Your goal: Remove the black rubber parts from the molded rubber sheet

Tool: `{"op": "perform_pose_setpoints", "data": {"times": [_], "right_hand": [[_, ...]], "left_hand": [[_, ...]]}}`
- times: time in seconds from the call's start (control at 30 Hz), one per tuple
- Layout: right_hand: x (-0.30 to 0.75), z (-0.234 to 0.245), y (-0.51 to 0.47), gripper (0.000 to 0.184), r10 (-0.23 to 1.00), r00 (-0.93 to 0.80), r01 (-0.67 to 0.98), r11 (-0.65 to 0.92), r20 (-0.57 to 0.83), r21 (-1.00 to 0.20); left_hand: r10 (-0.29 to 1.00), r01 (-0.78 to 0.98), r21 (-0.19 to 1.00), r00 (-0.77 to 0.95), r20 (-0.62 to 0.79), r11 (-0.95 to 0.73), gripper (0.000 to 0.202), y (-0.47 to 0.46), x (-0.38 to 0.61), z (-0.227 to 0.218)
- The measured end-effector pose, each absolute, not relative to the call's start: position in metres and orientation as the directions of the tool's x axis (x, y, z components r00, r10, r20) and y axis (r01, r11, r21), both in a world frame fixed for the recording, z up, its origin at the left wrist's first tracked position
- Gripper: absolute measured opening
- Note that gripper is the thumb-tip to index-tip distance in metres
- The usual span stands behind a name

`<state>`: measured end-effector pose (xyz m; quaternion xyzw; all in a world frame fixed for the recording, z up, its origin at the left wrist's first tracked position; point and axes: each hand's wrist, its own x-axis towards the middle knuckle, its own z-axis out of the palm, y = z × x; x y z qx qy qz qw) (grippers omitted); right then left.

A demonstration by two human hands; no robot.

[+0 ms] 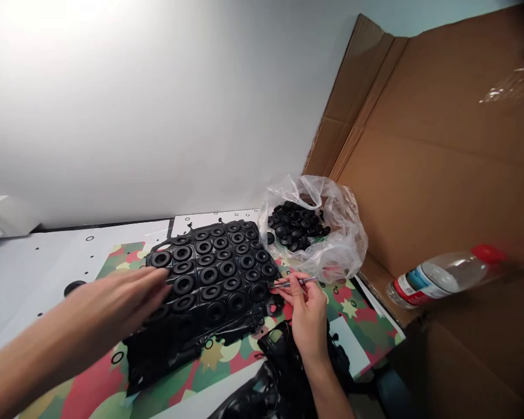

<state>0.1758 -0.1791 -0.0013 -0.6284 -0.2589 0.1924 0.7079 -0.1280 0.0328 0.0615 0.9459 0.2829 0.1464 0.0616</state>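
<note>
Left hand lies flat and released on the black rubber sheet. Right hand pinches a thin metal tool at the sheet's right edge, the plastic bag and cardboard box crowding close.

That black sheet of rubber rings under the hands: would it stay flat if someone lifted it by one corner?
Probably not. The black sheet looks thin and its near edge already curls and wrinkles on the patterned mat, so it would likely sag. It seems light, since the left hand pins it flat while the right hand works its edge with a thin tool.
</note>
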Motion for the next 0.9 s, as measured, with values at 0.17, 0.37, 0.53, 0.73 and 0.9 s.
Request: {"op": "perform_pose_setpoints", "data": {"times": [0.17,0.37,0.53,0.73,0.9], "right_hand": [[0.178,-0.005,-0.177,0.054,0.606,0.792,-0.032,0.164,0.075,-0.986],[0.182,-0.01,-0.174,0.054,0.598,0.801,-0.121,0.196,0.021,-0.973],[0.181,-0.01,-0.171,0.054,0.616,0.788,-0.141,0.211,0.019,-0.967],[0.18,-0.008,-0.171,0.056,0.637,0.771,-0.191,0.219,-0.008,-0.957],[0.178,-0.004,-0.174,0.055,0.652,0.757,-0.233,0.204,-0.045,-0.951]], "left_hand": [[0.241,0.242,0.04,0.909,0.339,-0.969,0.029,-0.029,-0.034,0.062],[0.199,0.25,-0.081,0.896,0.396,-0.965,0.021,-0.052,0.023,0.027],[0.185,0.26,-0.105,0.871,0.456,-0.96,0.024,-0.048,0.032,0.011],[0.166,0.243,-0.092,0.85,0.5,-0.966,0.019,-0.046,0.028,0.002],[0.182,0.247,-0.06,0.835,0.519,-0.967,0.017,-0.049,0.029,0.002]]}}
